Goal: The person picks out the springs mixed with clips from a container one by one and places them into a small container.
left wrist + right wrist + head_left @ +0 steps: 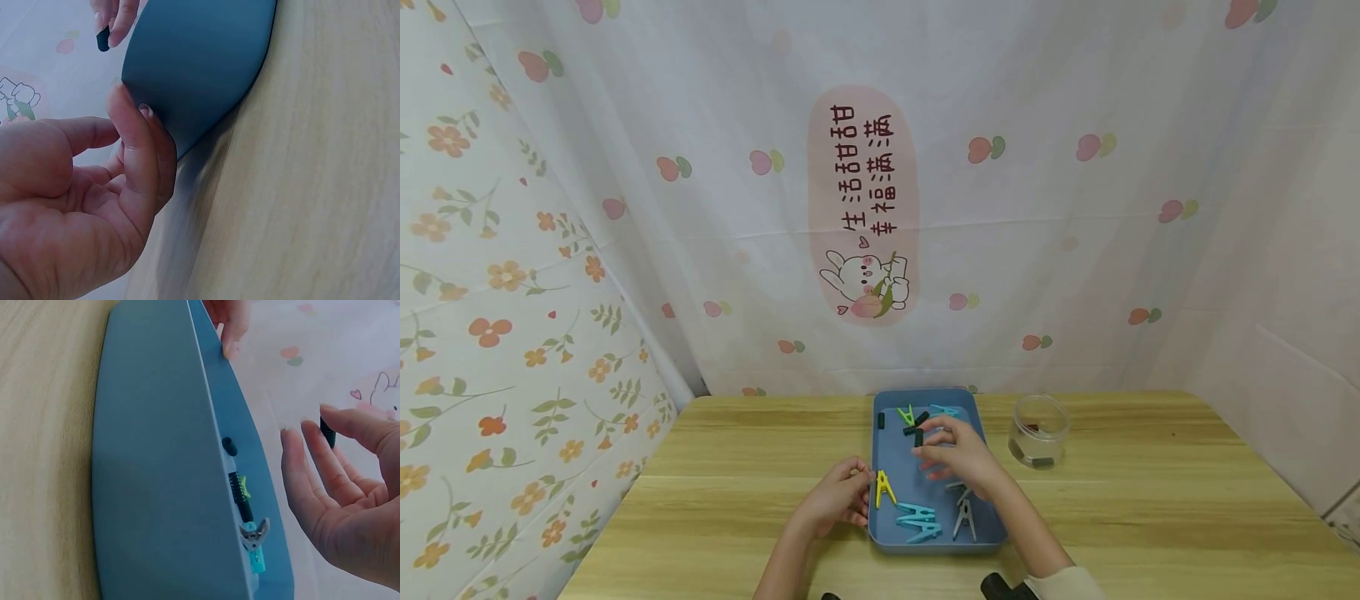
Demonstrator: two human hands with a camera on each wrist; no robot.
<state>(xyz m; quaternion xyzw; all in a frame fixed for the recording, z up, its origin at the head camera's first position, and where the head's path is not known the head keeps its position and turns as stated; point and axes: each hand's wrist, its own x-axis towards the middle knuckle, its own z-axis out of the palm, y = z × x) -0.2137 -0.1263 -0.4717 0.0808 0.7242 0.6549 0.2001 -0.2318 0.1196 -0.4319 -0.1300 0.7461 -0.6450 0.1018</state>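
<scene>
My right hand (958, 457) is over the blue tray (881, 546), pinching a small dark green ribbed cylinder (327, 434) between thumb and fingertips. In the left wrist view the cylinder (103, 39) hangs beyond the tray's rim. My left hand (838, 497) grips the tray's left rim beside a yellow clothespin (883, 490). Inside the tray lie blue clothespins (919, 527), a grey clothespin (965, 518) and, farther back, a light green clothespin (907, 416). More dark ribbed cylinders (881, 421) lie near the tray's far end. The right hand partly hides the tray's right side.
A clear round container (1039, 433) with a few dark pieces inside stands right of the tray on the wooden table (730, 475). A printed curtain (1000, 250) hangs behind the table, and a flowered one (520, 333) at the left. A black object (1000, 587) shows at the bottom edge.
</scene>
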